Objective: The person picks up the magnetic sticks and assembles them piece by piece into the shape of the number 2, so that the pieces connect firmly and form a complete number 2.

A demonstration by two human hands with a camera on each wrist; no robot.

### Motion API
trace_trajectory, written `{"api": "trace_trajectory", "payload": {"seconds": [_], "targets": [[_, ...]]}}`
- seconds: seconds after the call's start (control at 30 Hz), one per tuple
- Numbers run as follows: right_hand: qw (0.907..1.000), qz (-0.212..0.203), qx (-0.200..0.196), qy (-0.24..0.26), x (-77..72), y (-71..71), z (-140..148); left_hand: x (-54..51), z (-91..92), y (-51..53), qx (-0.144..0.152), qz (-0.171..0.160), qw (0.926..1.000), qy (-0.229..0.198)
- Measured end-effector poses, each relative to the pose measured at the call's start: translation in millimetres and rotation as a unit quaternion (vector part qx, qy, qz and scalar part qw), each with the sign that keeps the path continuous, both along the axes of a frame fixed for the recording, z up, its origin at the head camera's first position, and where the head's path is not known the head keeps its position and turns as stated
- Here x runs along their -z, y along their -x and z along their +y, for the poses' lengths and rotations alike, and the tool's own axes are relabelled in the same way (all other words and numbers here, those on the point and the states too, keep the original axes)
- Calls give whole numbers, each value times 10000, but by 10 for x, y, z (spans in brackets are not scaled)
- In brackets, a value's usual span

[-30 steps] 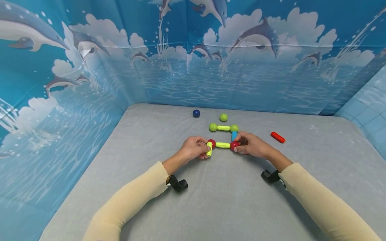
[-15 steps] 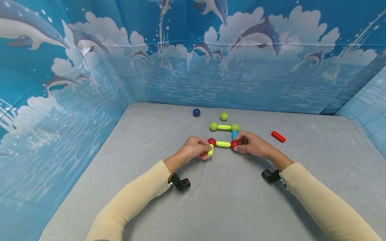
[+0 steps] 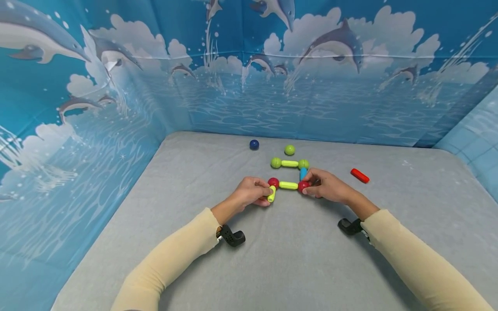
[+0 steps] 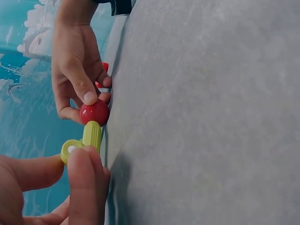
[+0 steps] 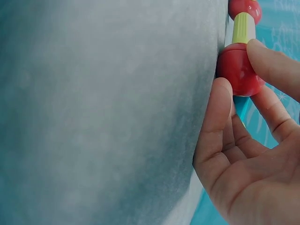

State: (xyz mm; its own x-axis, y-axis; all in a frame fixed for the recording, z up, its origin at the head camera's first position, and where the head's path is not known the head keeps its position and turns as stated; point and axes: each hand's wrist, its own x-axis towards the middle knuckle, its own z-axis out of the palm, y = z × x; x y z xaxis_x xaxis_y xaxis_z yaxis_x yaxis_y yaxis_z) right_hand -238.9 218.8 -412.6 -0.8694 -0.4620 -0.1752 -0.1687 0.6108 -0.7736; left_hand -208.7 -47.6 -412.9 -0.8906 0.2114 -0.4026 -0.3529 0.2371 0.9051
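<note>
Toy balls and rods form a joined chain on the grey surface. My left hand (image 3: 250,190) pinches a yellow-green rod (image 3: 271,195) between thumb and fingers, one end against the left red ball (image 3: 273,182). A second yellow-green rod (image 3: 288,185) links that ball to the right red ball (image 5: 240,70), which my right hand (image 3: 328,186) grips with thumb and fingertips. From there a blue rod (image 3: 303,174), partly behind the right fingers, runs back to a green ball (image 3: 303,163). Another yellow-green rod (image 3: 289,163) joins it to a further green ball (image 3: 276,162).
Behind the chain lie a loose dark blue ball (image 3: 254,144) and a loose green ball (image 3: 289,150). A red rod (image 3: 359,176) lies to the right of my right hand. A dolphin-print curtain (image 3: 249,99) stands along the back and sides of the grey surface (image 3: 288,259).
The rod in my left hand has tilted, its upper end shifting slightly right against the front of the left red ball. My right hand keeps its hold and has barely moved.
</note>
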Motion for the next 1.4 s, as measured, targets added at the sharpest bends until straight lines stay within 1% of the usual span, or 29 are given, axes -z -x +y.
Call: {"api": "trace_trajectory", "payload": {"seconds": [0.17,0.23,0.3,0.33,0.37,0.4,0.47,0.5,0.57,0.73,0.83,0.9,1.03,1.23,1.33,1.4], "targets": [[10000,6,-42,22,-8,12,-6,17,-83,38,-68,3,9999,151],[10000,-6,-47,12,-10,18,-7,18,-123,66,-44,227,9991,366],[10000,-15,-43,-7,-12,24,-8,20,-160,107,106,656,9953,707],[10000,-14,-40,-22,-11,27,-8,17,-176,131,223,932,9912,912],[10000,-14,-33,-34,-11,31,-9,13,-191,159,366,1243,9849,1144],[10000,-16,-18,-45,-12,34,-10,15,-205,191,524,1544,9772,1358],[10000,-25,-8,-55,-10,37,-14,21,-231,260,843,2004,9625,1624],[10000,-36,-8,-51,-9,39,-17,21,-240,294,1014,2163,9558,1714],[10000,-67,-12,-47,-6,41,-24,21,-250,358,1363,2321,9457,1822],[9999,-103,-38,-69,6,51,-35,-9,-224,473,2133,2146,9335,1923],[9999,-100,-49,-95,10,62,-35,-24,-195,521,2428,2056,9274,1966],[9999,-109,-58,-102,8,68,-35,-26,-184,544,2548,2048,9239,1990],[9998,-136,-72,-109,-7,74,-38,-14,-189,577,2605,2030,9220,2022],[9997,-223,-94,-100,-35,84,-20,8,-199,594,2595,1955,9266,1894],[9988,-392,-261,-146,-67,102,30,19,-188,592,2575,1917,9287,1857],[9977,-478,-404,-277,-113,124,78,27,-175,591,2569,1898,9298,1828]]}}
